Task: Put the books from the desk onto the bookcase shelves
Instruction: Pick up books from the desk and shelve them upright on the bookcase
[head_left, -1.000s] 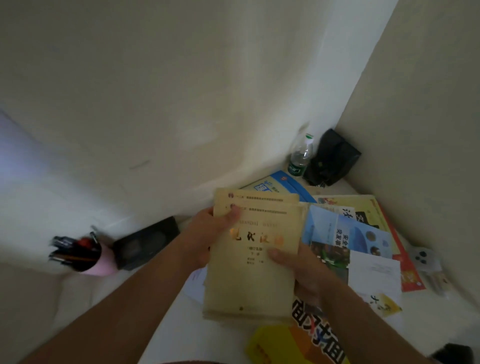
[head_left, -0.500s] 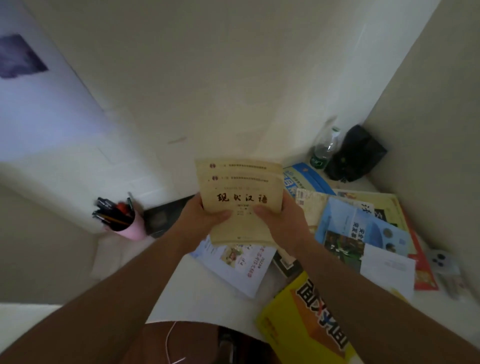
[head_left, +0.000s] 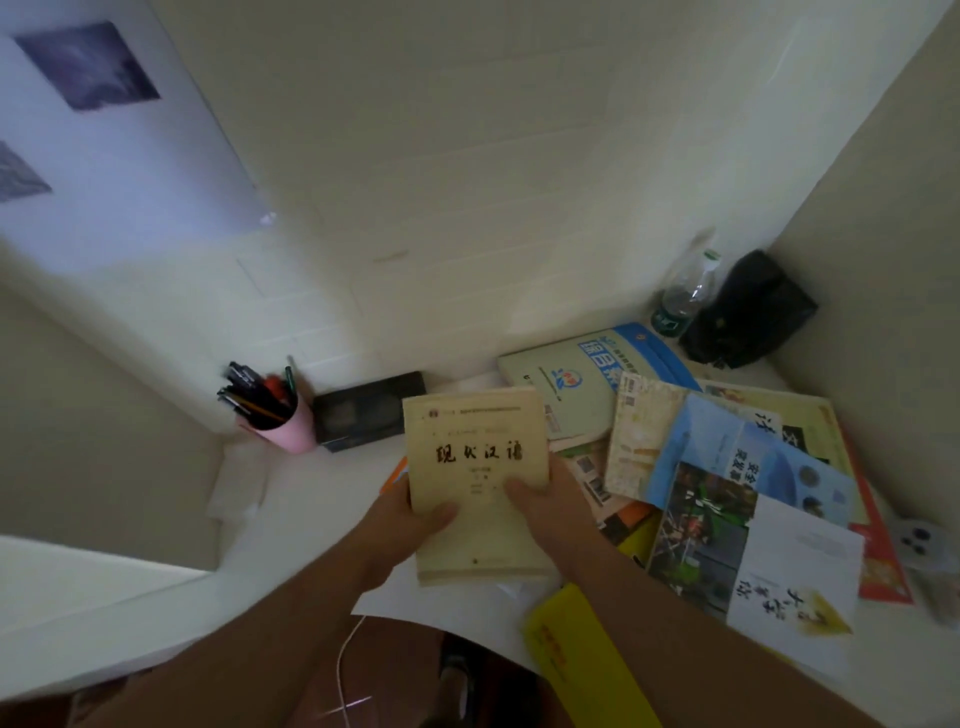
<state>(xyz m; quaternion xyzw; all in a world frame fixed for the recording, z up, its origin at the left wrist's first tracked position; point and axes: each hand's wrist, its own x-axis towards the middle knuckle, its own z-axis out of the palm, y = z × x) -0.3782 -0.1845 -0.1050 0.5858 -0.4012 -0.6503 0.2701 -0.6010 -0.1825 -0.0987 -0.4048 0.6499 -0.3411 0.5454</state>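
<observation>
At nine o'clock a pink pen cup (head_left: 283, 423) stands on the desk (head_left: 322, 499). At the centre, the left hand (head_left: 402, 519) and the right hand (head_left: 545, 506) pinch the cream books (head_left: 475, 467), thumbs on the cover, the other fingers hidden beneath; there seem to be two, stacked and lifted above the desk. They look stiff enough but slippery together, so hold both long edges. More books (head_left: 727, 483) lie scattered at three o'clock.

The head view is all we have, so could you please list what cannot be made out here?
- Bookcase shelves: not in the head view.
- Beige book: small print blurred; lower cover hidden by left hand and right hand.
- Yellow book: largely covered by the right forearm.
- White object: too blurred to identify.
</observation>
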